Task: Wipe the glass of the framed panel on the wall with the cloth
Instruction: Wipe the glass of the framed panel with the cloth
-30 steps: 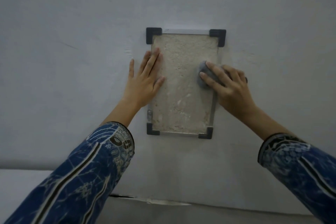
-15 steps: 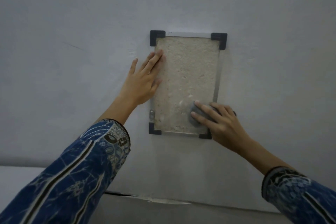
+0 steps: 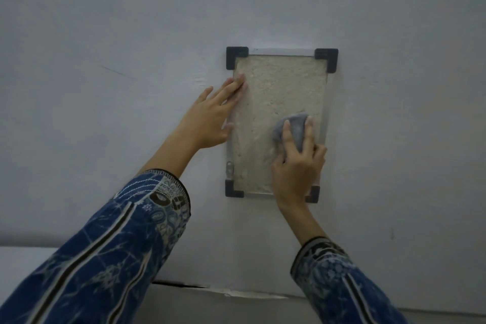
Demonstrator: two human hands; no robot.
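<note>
**Right hand presses cloth to glass**

Fingers of the right hand (image 3: 297, 163) grip the grey cloth (image 3: 295, 127), flat on the framed panel (image 3: 278, 92) toward its 4 o'clock side. Left hand (image 3: 210, 116) lies open, grasping nothing, fingertips on the panel's 9 o'clock edge, palm on the wall (image 3: 131, 34).

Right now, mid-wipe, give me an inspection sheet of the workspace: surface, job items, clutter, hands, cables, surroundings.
Surface: pale wall, faint scuff marks.
Job's things: framed panel mounted upright, black corner brackets; grey cloth bunched on the lower right glass.
Clutter: nothing seen.
Hands: left hand flat, fingertips over the panel's left edge; right hand pressing the cloth.
Cables: nothing seen.
Surroundings: cracked seam along the wall's base.
</note>
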